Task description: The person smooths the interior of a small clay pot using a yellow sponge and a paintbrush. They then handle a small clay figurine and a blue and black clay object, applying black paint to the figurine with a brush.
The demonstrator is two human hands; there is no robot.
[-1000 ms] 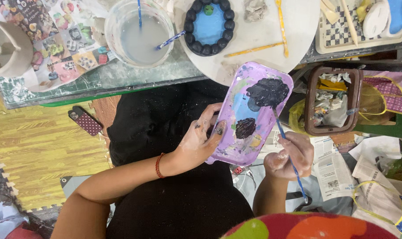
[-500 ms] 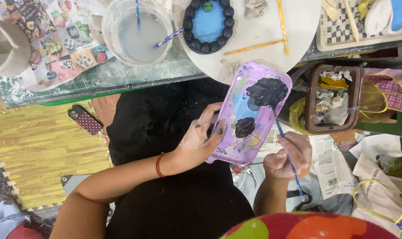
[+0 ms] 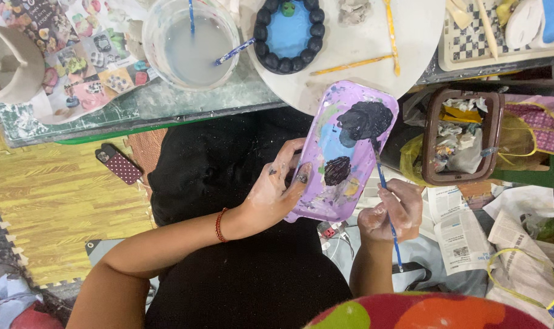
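My left hand (image 3: 271,192) clamps purple tray (image 3: 344,152) by edge, tilted toward me over lap so paint faces up; right hand (image 3: 394,210) pinches blue brush (image 3: 387,204), tip in black paint blob (image 3: 365,120), loading colour

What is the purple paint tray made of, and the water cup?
The purple palette tray looks like thin moulded plastic or foam, matte and paint-smeared, with rounded corners; which one is unclear. The water container looks like clear plastic: you see the cloudy water through its see-through wall.
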